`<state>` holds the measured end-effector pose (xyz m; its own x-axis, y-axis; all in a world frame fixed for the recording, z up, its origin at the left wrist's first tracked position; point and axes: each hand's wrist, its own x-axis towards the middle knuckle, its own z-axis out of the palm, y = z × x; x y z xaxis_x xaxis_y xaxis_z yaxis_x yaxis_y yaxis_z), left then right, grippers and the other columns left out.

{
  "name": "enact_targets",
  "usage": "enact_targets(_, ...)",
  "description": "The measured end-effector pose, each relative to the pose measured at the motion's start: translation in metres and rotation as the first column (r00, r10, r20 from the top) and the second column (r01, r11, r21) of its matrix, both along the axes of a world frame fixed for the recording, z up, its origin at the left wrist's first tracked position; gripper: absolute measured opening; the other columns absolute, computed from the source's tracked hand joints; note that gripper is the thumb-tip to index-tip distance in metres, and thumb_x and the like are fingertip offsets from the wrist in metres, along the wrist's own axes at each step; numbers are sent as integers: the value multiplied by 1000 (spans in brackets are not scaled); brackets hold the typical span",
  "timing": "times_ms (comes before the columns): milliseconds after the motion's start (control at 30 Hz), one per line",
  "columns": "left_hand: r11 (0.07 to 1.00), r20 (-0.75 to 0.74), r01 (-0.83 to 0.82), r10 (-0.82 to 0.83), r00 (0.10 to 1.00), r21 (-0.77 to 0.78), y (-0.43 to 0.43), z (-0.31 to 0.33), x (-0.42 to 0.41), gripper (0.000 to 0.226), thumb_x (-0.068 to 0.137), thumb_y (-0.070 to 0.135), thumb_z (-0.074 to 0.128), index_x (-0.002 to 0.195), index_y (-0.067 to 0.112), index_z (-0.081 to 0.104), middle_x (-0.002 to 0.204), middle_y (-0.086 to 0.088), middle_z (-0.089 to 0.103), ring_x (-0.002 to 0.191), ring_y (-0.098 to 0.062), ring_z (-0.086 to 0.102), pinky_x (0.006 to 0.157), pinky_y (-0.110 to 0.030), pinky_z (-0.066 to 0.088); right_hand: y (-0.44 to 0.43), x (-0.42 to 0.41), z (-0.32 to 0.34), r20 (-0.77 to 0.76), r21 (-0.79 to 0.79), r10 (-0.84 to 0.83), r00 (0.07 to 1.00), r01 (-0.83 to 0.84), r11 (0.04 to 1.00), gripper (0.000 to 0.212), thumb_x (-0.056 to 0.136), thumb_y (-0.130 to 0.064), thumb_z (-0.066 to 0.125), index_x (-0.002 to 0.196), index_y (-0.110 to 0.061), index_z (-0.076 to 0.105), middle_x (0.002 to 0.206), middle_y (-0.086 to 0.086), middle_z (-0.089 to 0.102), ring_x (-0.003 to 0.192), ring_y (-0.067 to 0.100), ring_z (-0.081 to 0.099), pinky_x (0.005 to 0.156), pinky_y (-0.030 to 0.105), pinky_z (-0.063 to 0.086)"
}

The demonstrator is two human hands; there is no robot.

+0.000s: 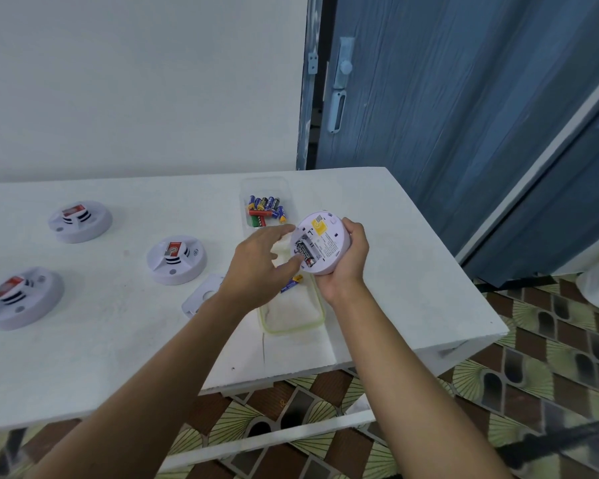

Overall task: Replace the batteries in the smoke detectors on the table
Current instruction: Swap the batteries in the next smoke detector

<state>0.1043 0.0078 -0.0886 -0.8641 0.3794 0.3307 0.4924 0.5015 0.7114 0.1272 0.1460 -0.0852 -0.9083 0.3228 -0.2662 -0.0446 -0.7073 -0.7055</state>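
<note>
My right hand (351, 261) grips a round white smoke detector (325, 236) held above the table, back side facing me, with a yellow label. Its battery bay holds a black battery (305, 253). My left hand (261, 264) reaches in from the left, and its fingertips touch that battery and the detector's rim. Three more white detectors lie on the white table (83, 357): one far left (80, 221), one near left (21, 297), one in the middle (176, 259). A clear tray (267, 210) holds several batteries.
A loose blue-and-yellow battery (292, 283) lies in a clear green-rimmed container (293, 314) under my hands. A white cover plate (203, 295) rests beside my left wrist. A blue door (446, 98) stands behind the table's right end. The floor is patterned tile.
</note>
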Motion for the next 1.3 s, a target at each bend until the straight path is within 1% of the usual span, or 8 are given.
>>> enact_targets(167, 995, 109, 18, -7, 994, -94, 0, 13, 0, 63, 80, 35, 76, 137, 20, 54, 124, 5, 64, 101, -7, 62, 90, -23, 51, -1, -4, -1, -21, 24, 12, 1000, -11, 1000, 34, 96, -37, 41, 103, -15, 66, 84, 5, 67, 79, 22, 63, 65, 28, 51)
enact_targets(433, 982, 109, 0, 21, 994, -189, 1, 23, 1, 57, 77, 33, 76, 130, 18, 62, 114, 4, 71, 95, -3, 67, 86, -11, 44, -5, -6, 2, -22, 58, 30, 999, -29, 998, 32, 95, -35, 41, 102, -15, 66, 83, 6, 67, 76, 22, 63, 65, 29, 51)
enact_targets(633, 946, 77, 30, -6, 997, -323, 1, 29, 1, 58, 70, 48, 61, 115, 14, 71, 88, -1, 73, 83, -17, 67, 86, -32, 49, -9, -8, 4, 36, 84, 54, 998, -56, 995, 28, 93, -35, 44, 93, -17, 65, 78, 4, 64, 73, 21, 60, 58, 26, 52)
enact_targets(867, 954, 74, 19, 4, 997, -300, -2, 29, 1, 57, 61, 52, 49, 94, 14, 76, 48, 3, 37, 52, -15, 30, 64, -30, 37, -9, -8, 3, 49, 70, 87, 995, -90, 993, 27, 93, -32, 43, 79, -16, 59, 64, 1, 61, 59, 18, 59, 56, 25, 49)
enact_targets(1000, 963, 94, -4, 30, 995, -269, -4, 27, 1, 58, 59, 57, 40, 80, 14, 72, 61, -9, 53, 62, -20, 35, 70, -36, 46, -6, -9, 4, 30, 75, 65, 997, -67, 995, 29, 94, -31, 42, 75, -16, 58, 61, 0, 59, 54, 16, 58, 51, 21, 44)
enact_targets(1100, 976, 153, 35, -2, 988, -214, -3, 24, 2, 54, 67, 53, 46, 94, 16, 75, 94, -10, 71, 71, -14, 55, 82, -29, 47, -6, -12, 5, 30, 72, 14, 999, -17, 997, 26, 94, -31, 44, 78, -16, 58, 63, 0, 60, 57, 17, 58, 49, 21, 44)
enact_targets(1200, 976, 178, 81, -44, 983, -204, 1, 22, 4, 37, 88, 36, 57, 117, 18, 71, 131, 4, 63, 89, -11, 66, 81, -13, 40, -6, -17, 2, 51, 96, -66, 997, 61, 993, 22, 89, -35, 51, 80, -17, 61, 71, 1, 60, 67, 20, 58, 52, 22, 44)
enact_targets(1300, 986, 164, 72, -47, 985, -152, 6, 16, 6, 31, 97, 27, 55, 124, 18, 67, 135, 8, 60, 87, -1, 58, 75, -1, 34, -7, -21, 1, 79, 111, -139, 987, 130, 985, 29, 72, -41, 59, 87, -17, 65, 85, 5, 60, 78, 24, 58, 59, 26, 45)
